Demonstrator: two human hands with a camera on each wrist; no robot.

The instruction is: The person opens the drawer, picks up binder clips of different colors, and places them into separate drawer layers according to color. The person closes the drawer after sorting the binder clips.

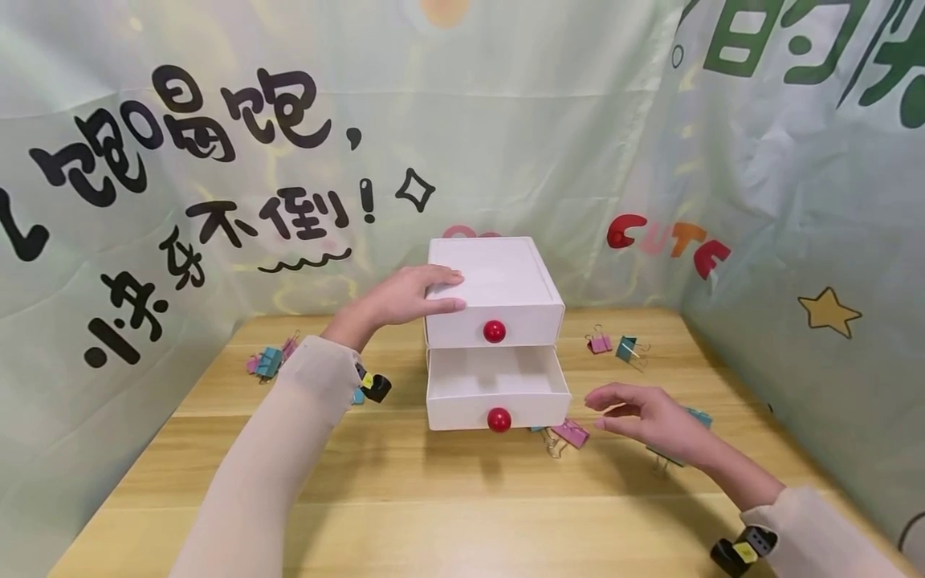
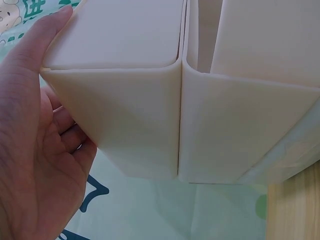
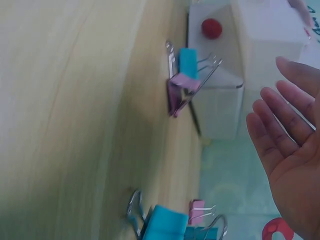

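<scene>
Left hand [image 1: 406,295] is gripping the white box [image 1: 502,277]; right hand [image 1: 656,419], empty, is hovering beside it, possibly bumping the pink clip [image 1: 572,433] if dipping.

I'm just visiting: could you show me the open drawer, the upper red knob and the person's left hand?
Open drawer [image 1: 461,412]: head view, on its white front panel.
Upper red knob [image 1: 495,331]: head view, middle of the round ball.
Left hand [image 1: 401,297]: head view, on the back of the hand.
</scene>
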